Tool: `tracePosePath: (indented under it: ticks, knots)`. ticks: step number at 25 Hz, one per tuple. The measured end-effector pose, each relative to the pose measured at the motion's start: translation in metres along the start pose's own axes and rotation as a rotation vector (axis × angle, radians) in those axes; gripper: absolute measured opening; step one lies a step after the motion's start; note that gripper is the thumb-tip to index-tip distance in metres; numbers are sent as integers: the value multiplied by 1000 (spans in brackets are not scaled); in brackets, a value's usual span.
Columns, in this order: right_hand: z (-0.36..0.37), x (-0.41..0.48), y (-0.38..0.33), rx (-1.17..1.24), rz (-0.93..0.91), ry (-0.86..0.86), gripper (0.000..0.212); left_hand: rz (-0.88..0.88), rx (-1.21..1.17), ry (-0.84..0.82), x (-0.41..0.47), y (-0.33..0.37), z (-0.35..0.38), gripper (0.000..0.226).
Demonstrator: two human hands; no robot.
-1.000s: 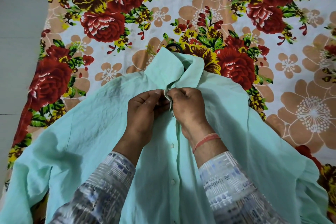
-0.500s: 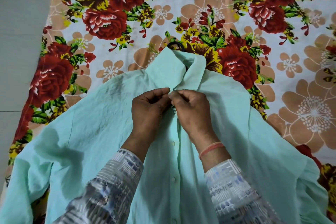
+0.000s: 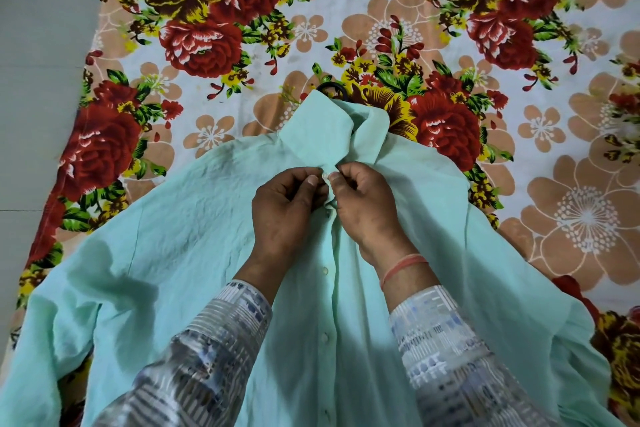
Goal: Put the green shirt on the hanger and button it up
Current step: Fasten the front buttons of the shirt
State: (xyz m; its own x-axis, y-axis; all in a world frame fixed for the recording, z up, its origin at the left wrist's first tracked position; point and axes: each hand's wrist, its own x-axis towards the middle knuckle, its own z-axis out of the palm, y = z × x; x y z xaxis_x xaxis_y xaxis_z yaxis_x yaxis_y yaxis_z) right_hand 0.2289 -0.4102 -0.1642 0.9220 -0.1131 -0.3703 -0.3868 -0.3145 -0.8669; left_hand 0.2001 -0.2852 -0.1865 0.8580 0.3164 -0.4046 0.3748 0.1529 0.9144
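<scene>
A floral bedsheet (image 3: 214,135), printed with red and yellow roses and tan blossoms on white, covers the surface, and a strip of grey floor (image 3: 38,80) runs along its left edge. The green shirt (image 3: 180,236) lies front-up on the sheet, spread wide, its sleeves bunched towards the lower corners of the view. Just beyond the collar (image 3: 322,128), a small arc of the black hanger hook (image 3: 334,88) shows on the sheet; the rest of the hanger is hidden under the cloth.

The shirt's long axis runs from the collar, at the far end, straight down towards the person, with the button placket (image 3: 327,305) along that line. Three small white buttons show on the placket below the hands.

Both hands meet just below the collar, at the top of the placket. The left hand (image 3: 287,208) pinches the cloth edge between thumb and forefinger; the right hand (image 3: 367,204) pinches the facing edge the same way, with a white button (image 3: 325,175) between the two fingertips. Patterned grey-and-white sleeves (image 3: 221,333) cover the forearms and hide the shirt's lower front. A thin orange band (image 3: 403,265) circles the right wrist.
</scene>
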Motion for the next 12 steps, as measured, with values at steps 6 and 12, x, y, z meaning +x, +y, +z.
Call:
tracePosePath:
  ticks: [6, 12]
  knots:
    - [3, 2, 0, 54, -11, 124, 23, 31, 77, 32, -1, 0, 0, 28]
    - [-8, 9, 4, -2, -62, 116, 31, -14, 83, 133, 8, 11, -1, 53]
